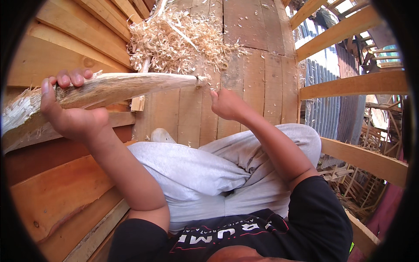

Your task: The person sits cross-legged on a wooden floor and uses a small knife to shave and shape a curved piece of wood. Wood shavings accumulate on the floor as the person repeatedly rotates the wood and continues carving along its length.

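A long, rough piece of wood (pixel 139 85) crosses the left half of the view, thick and splintered at the left and tapering to a narrow tip near the middle. My left hand (pixel 80 120) wraps round its thick part, with fingertips over the upper edge and the thumb at the left. Just right of the tip is my right hand (pixel 228 105), its fingers curled together. Whatever the right hand may hold is too small or hidden to make out. Small curled shavings (pixel 203 80) cling about the tip.
A heap of wood shavings (pixel 179 41) lies on the plank floor (pixel 190 113) beyond the wood. Stacked boards (pixel 65 187) line the left side. Wooden rails (pixel 349 85) run along the right, with corrugated metal sheets (pixel 321 94) behind. My crossed legs (pixel 192 172) are below.
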A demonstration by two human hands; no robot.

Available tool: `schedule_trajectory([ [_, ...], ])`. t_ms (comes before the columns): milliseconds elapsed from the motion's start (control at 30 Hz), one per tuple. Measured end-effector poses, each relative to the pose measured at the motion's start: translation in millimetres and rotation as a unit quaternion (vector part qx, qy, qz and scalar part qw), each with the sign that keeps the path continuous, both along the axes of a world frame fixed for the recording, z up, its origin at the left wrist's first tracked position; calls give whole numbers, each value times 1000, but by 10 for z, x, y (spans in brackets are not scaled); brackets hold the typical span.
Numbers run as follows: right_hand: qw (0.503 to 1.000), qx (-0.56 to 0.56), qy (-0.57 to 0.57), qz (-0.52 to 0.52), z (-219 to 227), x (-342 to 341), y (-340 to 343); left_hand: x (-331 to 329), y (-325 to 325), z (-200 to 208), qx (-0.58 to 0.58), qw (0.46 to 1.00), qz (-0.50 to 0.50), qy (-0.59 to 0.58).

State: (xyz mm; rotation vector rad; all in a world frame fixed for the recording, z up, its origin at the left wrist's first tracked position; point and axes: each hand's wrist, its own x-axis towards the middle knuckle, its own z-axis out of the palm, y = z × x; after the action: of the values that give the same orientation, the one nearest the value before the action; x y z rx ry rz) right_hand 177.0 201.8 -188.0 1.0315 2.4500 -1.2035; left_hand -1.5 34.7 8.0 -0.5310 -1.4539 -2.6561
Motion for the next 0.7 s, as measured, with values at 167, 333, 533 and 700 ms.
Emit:
schedule_trajectory([
  [167, 1000, -1, 0, 0, 40, -289, 126, -24, 39, 3, -20, 999, 31, -6],
  [333, 998, 8, -61, 25, 105, -131, 49, -1, 38, 1, -11, 1000, 28, -8],
  [533, 998, 3, -69, 9, 113, -174, 98, -12, 23, 4, -10, 1000, 12, -8],
  [700, 999, 13, -29, 1, -40, -247, 159, -72, 16, -43, -6, 1000, 5, 21],
])
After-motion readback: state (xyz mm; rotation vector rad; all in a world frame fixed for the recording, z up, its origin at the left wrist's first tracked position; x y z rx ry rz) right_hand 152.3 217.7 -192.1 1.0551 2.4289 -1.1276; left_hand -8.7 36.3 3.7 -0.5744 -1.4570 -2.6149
